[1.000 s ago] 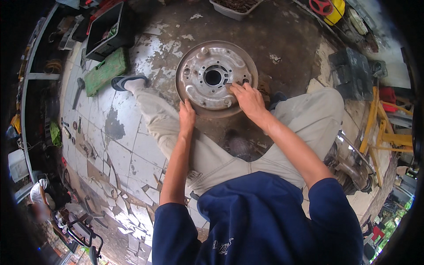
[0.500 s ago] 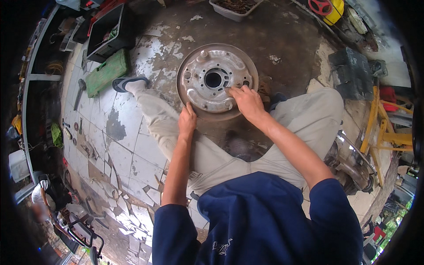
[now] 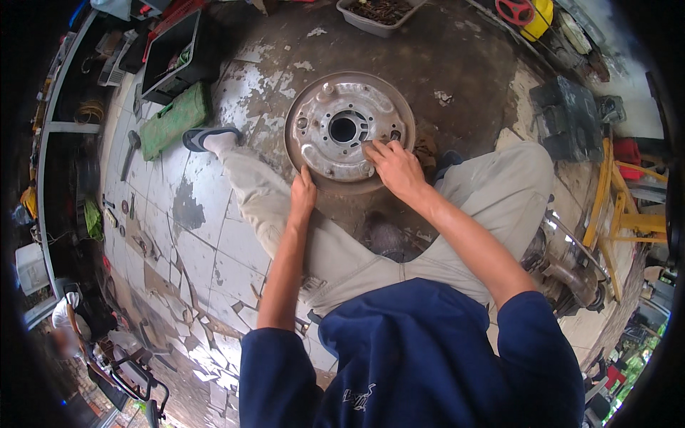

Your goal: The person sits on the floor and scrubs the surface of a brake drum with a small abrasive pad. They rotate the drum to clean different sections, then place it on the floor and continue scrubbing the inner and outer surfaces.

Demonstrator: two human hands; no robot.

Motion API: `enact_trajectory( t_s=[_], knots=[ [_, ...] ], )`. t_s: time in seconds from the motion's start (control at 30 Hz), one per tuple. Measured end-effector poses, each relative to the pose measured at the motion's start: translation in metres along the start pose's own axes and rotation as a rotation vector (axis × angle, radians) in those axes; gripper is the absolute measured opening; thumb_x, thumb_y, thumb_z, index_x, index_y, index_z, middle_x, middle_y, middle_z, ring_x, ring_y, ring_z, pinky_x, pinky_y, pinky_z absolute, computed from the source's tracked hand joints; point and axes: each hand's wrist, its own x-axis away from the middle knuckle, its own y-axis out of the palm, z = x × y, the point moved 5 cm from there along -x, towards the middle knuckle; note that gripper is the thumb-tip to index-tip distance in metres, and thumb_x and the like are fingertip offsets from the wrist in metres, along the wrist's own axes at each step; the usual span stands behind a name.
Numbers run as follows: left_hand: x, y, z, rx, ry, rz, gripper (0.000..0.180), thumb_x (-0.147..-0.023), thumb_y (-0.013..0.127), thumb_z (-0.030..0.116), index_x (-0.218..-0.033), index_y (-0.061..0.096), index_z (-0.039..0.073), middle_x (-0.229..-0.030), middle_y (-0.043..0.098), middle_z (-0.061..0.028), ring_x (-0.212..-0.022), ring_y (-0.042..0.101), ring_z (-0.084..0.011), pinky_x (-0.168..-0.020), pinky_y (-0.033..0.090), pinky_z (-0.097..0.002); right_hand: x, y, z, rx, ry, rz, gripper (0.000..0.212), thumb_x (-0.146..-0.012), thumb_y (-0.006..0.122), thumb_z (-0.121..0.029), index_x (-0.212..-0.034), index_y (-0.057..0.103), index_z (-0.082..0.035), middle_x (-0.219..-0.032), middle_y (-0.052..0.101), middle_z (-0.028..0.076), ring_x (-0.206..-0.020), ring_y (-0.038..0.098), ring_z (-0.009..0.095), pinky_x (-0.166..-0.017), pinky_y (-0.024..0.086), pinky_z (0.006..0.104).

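Observation:
A round metal brake backing plate (image 3: 330, 158) with a wide centre hole and several small holes lies on the floor between my legs. Its broad, dull outer rim is brownish. My left hand (image 3: 304, 192) grips the rim at the near left, thumb side up, with some fingers hidden below the edge. At the near right of the plate, my right hand (image 3: 397, 168) presses down with its fingers bent together. Under those fingertips shows a small brown piece, too little of it visible to name. A dark oval opening sits just beyond the right knuckles.
To the left lie a green case (image 3: 175, 120), a hammer (image 3: 130, 153) and a black crate (image 3: 171, 57). A grey tub (image 3: 378, 27) stands at the far side. On the right are a dark box (image 3: 567, 118) and a yellow stand (image 3: 601, 192). Broken tiles (image 3: 207, 342) cover the near left floor.
My right hand has shifted slightly left and toward me on the plate, its fingers still bent. My left hand stays at the rim.

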Motion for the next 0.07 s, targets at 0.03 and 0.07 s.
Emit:
enact_trajectory(
  t_s=[0.03, 0.07],
  knots=[
    [0.0029, 0.0006, -0.0005, 0.079, -0.011, 0.020, 0.055, -0.105, 0.038, 0.039, -0.124, 0.057, -0.008, -0.119, 0.059, -0.0370, -0.115, 0.057, -0.0482, -0.096, 0.044, -0.0481, -0.0001, -0.0013, -0.0003, -0.017, 0.014, -0.017, 0.038, -0.088, 0.059, -0.013, -0.126, 0.064, -0.012, -0.132, 0.061, 0.007, -0.106, 0.057, 0.024, -0.086, 0.054, 0.0413],
    [0.0012, 0.0023, 0.0007, 0.078, -0.008, 0.012, 0.055, -0.105, 0.038, 0.039, -0.124, 0.057, -0.008, -0.119, 0.059, -0.0370, -0.115, 0.057, -0.0482, -0.096, 0.044, -0.0481, -0.0005, -0.0026, -0.0003, -0.033, 0.029, -0.034, 0.036, -0.091, 0.058, -0.014, -0.126, 0.064, -0.014, -0.132, 0.061, 0.008, -0.107, 0.057, 0.024, -0.087, 0.054, 0.0421]
  ],
)
